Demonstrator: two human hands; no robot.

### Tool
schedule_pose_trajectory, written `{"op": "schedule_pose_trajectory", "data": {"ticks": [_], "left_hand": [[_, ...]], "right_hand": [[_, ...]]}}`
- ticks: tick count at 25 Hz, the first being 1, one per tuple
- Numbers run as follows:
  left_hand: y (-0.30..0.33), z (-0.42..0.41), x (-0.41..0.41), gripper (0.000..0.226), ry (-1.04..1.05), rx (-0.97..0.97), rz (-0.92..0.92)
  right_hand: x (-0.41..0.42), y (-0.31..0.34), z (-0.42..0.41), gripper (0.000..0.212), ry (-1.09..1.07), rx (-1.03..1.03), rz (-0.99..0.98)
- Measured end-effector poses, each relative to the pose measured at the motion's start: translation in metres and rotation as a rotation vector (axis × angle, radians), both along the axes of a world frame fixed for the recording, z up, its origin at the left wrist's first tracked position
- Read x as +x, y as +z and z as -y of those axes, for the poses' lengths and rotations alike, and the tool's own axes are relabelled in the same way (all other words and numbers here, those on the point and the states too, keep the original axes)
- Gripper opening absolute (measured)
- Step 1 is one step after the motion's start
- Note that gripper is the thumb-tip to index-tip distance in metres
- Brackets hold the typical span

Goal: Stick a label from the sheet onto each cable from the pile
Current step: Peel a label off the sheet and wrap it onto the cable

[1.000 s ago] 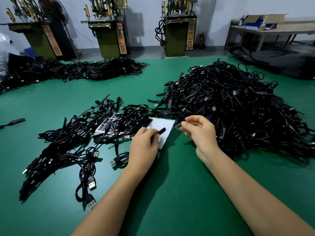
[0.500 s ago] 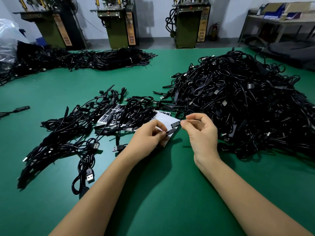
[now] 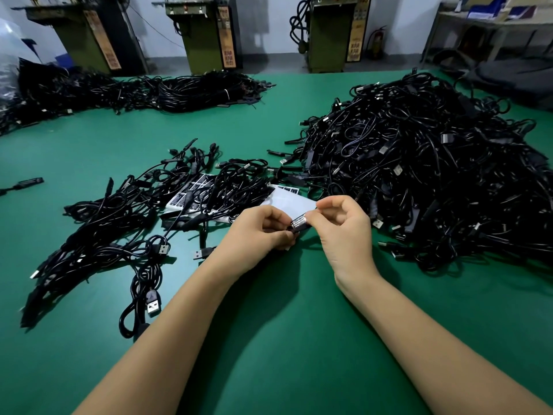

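My left hand (image 3: 263, 232) pinches the small black module of a cable just in front of the white label sheet (image 3: 287, 199). My right hand (image 3: 344, 226) holds a black label (image 3: 299, 221) with white print by its right end, laid against that module. The two hands touch at the label. A big pile of black USB cables (image 3: 419, 175) rises to the right. A flatter spread of black cables (image 3: 125, 217) lies to the left and partly covers the sheet.
The green table (image 3: 269, 339) extends toward me. Another long heap of black cables (image 3: 143, 91) lies at the far left edge. A single cable end (image 3: 27, 182) lies at the left. Green machines (image 3: 209, 31) stand behind the table.
My hands came together: the right hand brought the label onto the cable module held in the left hand. The view has also shifted slightly closer and lower.
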State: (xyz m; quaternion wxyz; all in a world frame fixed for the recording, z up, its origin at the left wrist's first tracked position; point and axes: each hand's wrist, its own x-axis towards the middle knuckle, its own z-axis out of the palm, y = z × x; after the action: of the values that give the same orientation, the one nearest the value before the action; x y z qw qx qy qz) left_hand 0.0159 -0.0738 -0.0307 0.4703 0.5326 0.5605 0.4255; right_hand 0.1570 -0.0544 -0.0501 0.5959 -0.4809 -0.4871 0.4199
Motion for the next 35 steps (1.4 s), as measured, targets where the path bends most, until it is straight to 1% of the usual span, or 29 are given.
{"op": "schedule_pose_trajectory", "data": {"ticks": [5, 9, 14, 19, 25, 31, 35], "left_hand": [[0.0, 0.0007, 0.0017, 0.022, 0.045, -0.003, 0.034], [0.0001, 0.0022, 0.001, 0.033, 0.07, -0.007, 0.078], [0.0004, 0.0013, -0.0025, 0.039, 0.049, -0.027, 0.078], [-0.0017, 0.0012, -0.0049, 0.038, 0.06, -0.007, 0.086], [-0.0014, 0.0018, -0.0054, 0.039, 0.063, 0.007, 0.065], [-0.0004, 0.0008, -0.0052, 0.041, 0.073, -0.018, 0.057], [0.0006, 0.0005, -0.0025, 0.034, 0.067, -0.02, 0.132]], "right_hand": [[-0.0025, -0.0009, 0.0012, 0.019, -0.019, -0.017, -0.01], [-0.0032, -0.0021, 0.0018, 0.02, -0.011, -0.013, 0.027], [-0.0024, -0.0029, 0.0018, 0.02, -0.001, -0.017, 0.049], [-0.0029, -0.0012, 0.0002, 0.02, -0.001, -0.03, 0.021], [-0.0034, -0.0031, 0.0004, 0.02, -0.001, -0.026, 0.067], [-0.0042, -0.005, 0.0004, 0.02, -0.007, -0.027, 0.105], [-0.0041, -0.0058, 0.0004, 0.021, -0.014, -0.031, 0.127]]}}
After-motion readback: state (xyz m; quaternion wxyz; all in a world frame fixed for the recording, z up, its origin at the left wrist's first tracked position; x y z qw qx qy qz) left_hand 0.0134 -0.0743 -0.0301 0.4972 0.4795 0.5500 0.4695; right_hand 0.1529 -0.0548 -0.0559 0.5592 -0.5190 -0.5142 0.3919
